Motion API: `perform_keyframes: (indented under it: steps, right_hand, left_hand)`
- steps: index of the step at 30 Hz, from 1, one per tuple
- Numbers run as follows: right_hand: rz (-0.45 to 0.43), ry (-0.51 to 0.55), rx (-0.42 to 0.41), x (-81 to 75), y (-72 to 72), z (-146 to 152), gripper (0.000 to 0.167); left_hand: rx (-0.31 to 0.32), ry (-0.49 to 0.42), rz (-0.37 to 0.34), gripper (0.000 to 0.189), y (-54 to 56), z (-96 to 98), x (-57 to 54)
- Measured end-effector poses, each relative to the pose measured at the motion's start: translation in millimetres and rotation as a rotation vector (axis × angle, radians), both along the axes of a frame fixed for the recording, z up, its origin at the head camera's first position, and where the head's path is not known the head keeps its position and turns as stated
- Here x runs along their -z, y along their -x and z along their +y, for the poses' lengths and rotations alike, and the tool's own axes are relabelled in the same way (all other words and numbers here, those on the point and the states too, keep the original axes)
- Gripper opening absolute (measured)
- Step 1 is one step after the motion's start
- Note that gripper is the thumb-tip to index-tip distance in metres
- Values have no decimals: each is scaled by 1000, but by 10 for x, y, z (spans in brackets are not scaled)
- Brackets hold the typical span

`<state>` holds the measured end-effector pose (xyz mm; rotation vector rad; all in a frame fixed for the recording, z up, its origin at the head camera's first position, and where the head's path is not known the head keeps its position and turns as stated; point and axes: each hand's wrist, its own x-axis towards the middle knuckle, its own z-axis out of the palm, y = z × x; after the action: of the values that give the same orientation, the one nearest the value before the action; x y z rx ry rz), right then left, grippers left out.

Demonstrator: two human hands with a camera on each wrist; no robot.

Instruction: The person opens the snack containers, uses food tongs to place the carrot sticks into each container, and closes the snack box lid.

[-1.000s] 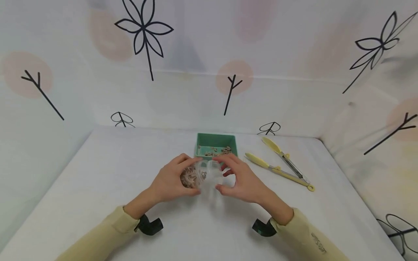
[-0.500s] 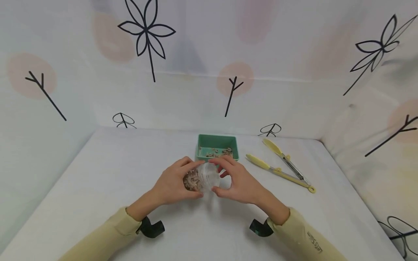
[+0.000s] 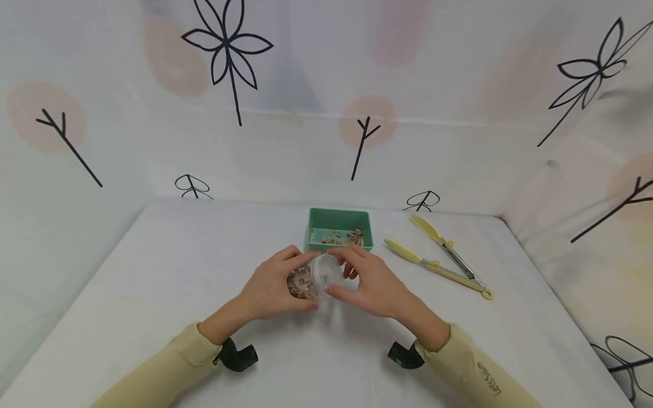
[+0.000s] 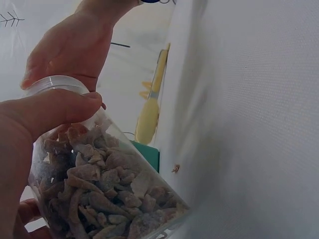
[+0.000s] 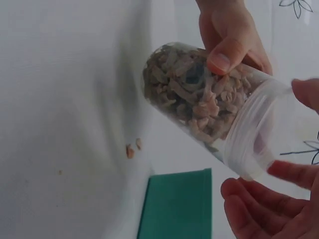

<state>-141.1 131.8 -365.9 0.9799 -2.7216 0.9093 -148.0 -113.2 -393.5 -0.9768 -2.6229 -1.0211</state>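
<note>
A clear plastic jar [image 5: 199, 94] full of brown, shrivelled dried pieces lies tilted above the table. My left hand [image 3: 267, 286] grips its body, thumb on one side and fingers on the other. At the jar's mouth sits a translucent screw lid [image 5: 251, 129]. My right hand [image 3: 374, 283] pinches this lid by the rim between thumb and fingers. In the left wrist view the contents press against the jar's wall, and the left thumb hides part of the neck. Whether the lid is screwed tight cannot be made out.
Behind the hands stands a green tray [image 3: 339, 218] with some brown pieces in it. Yellow-tipped tongs [image 3: 433, 266] lie spread to the right of it. A few crumbs [image 5: 130, 151] rest on the white tablecloth [image 3: 194, 255]. Patterned cloth walls enclose the back and sides.
The lid, apart from the jar's mouth a second ago, has moved left onto it with my right hand. Since then the right thumb has shifted slightly left across the lid.
</note>
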Motion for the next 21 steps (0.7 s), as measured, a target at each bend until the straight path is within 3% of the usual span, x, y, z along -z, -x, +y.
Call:
perform_keyframes:
  steps: [3,6,10,16,19,21]
  right_hand:
    - [-13,-7,71,2,-21,-15,56]
    - [-24,49,56,15,-19,3,57]
    - [-74,184,-78,45,6,55,59]
    - [-221,396,-324,87,67,92,67]
    - [-250,428,-345,98,76,75,67]
    - [-227,421,-308,105,71,51,64]
  left_hand:
    - [-3,1,0,81,-3,2,-3]
    - [-2,-7,-9,81,-2,-4,-7]
    - [-2,-18,-26,81,-4,-17,-14]
    - [14,-29,-60,81,-5,-23,-19]
    - [15,-32,-67,82,-2,-22,-24]
    - [12,-32,-66,82,0,-21,-25]
